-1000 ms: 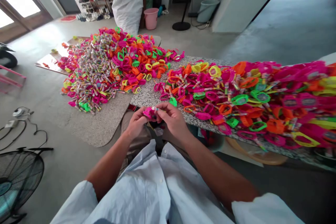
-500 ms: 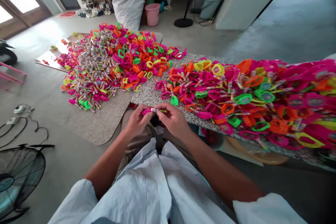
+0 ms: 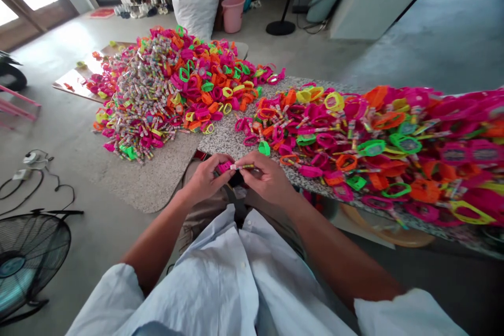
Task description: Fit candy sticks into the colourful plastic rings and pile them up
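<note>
Pink toy band (image 3: 223, 167) sits pinched in the left hand (image 3: 207, 178) at the frame's centre, just below the speckled table's (image 3: 224, 142) near edge. Touching it, a thin candy stick (image 3: 243, 167) is gripped by the right hand (image 3: 268, 181), fingers closed. Heaps of neon bands (image 3: 354, 131) spread across the centre and right, with more (image 3: 165, 84) at upper left.
</note>
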Available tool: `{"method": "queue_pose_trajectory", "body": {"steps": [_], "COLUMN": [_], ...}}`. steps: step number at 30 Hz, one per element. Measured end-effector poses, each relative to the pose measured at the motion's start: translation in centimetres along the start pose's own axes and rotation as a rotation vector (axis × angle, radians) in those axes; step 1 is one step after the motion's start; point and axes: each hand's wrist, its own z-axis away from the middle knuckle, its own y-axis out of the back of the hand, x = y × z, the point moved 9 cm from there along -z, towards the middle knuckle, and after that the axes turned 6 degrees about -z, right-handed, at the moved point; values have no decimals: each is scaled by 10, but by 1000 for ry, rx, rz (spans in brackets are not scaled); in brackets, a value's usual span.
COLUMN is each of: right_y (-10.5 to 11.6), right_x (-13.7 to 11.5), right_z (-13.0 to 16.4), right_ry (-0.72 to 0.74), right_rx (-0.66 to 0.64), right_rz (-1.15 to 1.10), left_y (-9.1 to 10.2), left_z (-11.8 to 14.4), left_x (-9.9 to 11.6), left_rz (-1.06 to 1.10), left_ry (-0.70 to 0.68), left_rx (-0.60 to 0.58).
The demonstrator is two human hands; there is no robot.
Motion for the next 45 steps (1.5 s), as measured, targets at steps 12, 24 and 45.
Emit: {"method": "queue_pose_trajectory", "body": {"steps": [12,24,45], "right_y": [4,2,4], "right_x": [-13,-6,-5], "right_z": [0,5,4], "right_ry": [67,36,20], "right_rx": [-122,-138,-141], "right_rz": [17,84,-6], "left_y": [-1,-3,-3], "left_z": [-3,-2,0], "left_x": [17,15,23], "left_rz": [-99,-179,-190], "left_ry": [-129,-164,-184], "left_rx": [-70,-60,-33]}}
